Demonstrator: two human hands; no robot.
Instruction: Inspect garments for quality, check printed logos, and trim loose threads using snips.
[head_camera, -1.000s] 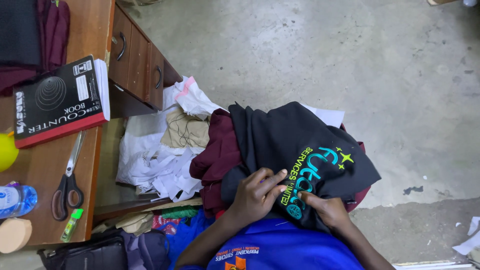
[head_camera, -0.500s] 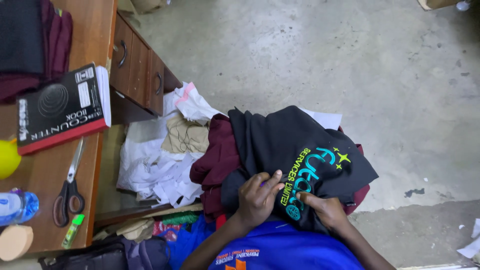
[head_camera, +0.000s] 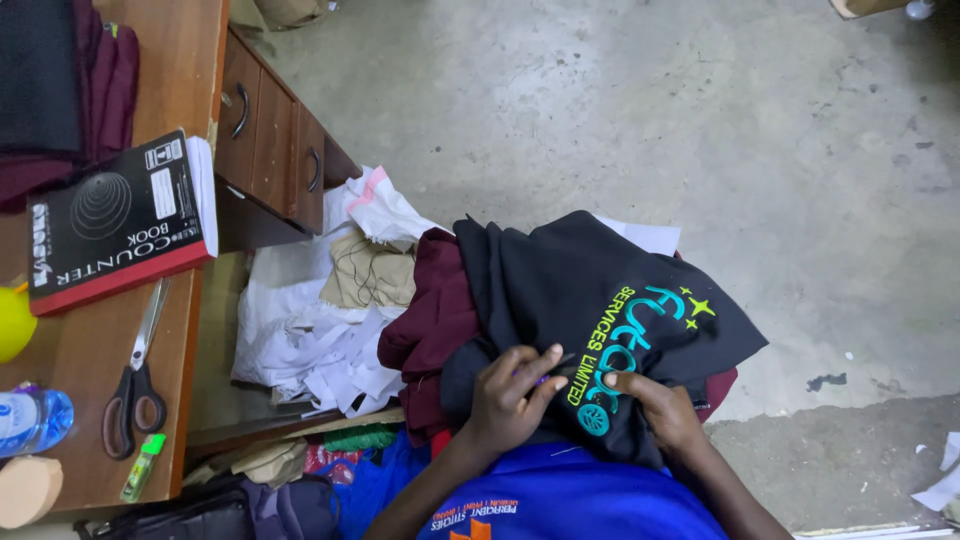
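Here the left hand (head_camera: 510, 395) pinches a small dark tool against the black embroidered garment (head_camera: 600, 320) on the lap, while the right hand (head_camera: 660, 410) presses flat on it. Maroon cloth (head_camera: 430, 320) and white scraps (head_camera: 310, 340) crowd the left; bare concrete floor (head_camera: 650, 110) lies open beyond; scissors (head_camera: 135, 375) rest on the desk (head_camera: 185, 60).
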